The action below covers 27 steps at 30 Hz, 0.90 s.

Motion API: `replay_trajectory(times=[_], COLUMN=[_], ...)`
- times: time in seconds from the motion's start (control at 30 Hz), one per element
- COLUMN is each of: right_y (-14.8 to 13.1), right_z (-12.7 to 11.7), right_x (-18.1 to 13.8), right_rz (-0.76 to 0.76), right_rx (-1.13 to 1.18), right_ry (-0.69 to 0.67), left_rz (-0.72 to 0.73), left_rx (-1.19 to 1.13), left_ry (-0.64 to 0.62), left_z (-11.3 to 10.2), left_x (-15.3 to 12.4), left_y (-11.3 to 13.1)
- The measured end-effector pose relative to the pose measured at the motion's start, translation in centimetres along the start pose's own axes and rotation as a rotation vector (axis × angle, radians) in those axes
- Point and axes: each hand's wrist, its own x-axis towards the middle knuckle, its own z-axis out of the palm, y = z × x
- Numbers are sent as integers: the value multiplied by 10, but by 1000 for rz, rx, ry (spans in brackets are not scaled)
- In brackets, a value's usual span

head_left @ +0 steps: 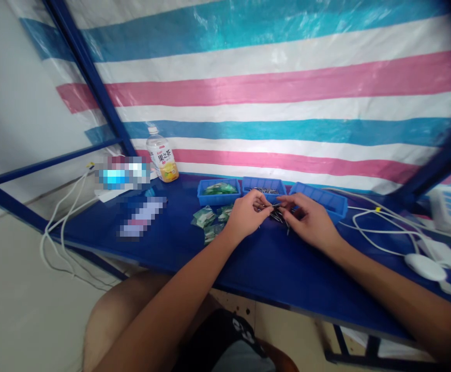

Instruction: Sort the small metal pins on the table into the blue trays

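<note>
My left hand (245, 212) and my right hand (307, 219) meet over the blue table (272, 263), fingers pinched together on a thin dark metal pin (271, 206) held between them. More small dark metal pieces (277, 218) lie on the table just under the hands. Small green packets (209, 219) lie in a loose heap to the left of my left hand. Behind the hands stand three blue trays: the left tray (218, 192) holds green packets, the middle tray (264, 184) holds metal pieces, and the right tray (320, 200) shows no contents from here.
A bottle of yellow drink (162, 160) stands at the back left near a white power strip and cables (66, 217). White cables, a white mouse (425, 267) and a charger lie at the right. A striped tarpaulin hangs behind the blue frame.
</note>
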Motion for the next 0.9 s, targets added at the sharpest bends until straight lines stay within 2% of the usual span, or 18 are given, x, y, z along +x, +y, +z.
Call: replay_trajectory(times=[0.23, 0.5, 0.73, 0.9], right_y=[-1, -3, -7, -7], right_z=[0, 4, 0, -2], right_x=[2, -1, 0, 0], right_rz=[2, 56, 32, 120], right_rx=[-31, 59, 41, 36], right_ry=[-99, -53, -48, 12], left_rz=[49, -22, 11, 6], left_rx=[-22, -46, 3, 40], left_ry=[-8, -24, -34, -153], left_z=[0, 1, -2, -3], left_x=[-1, -1, -3, -4], left_y=[4, 5, 9, 9])
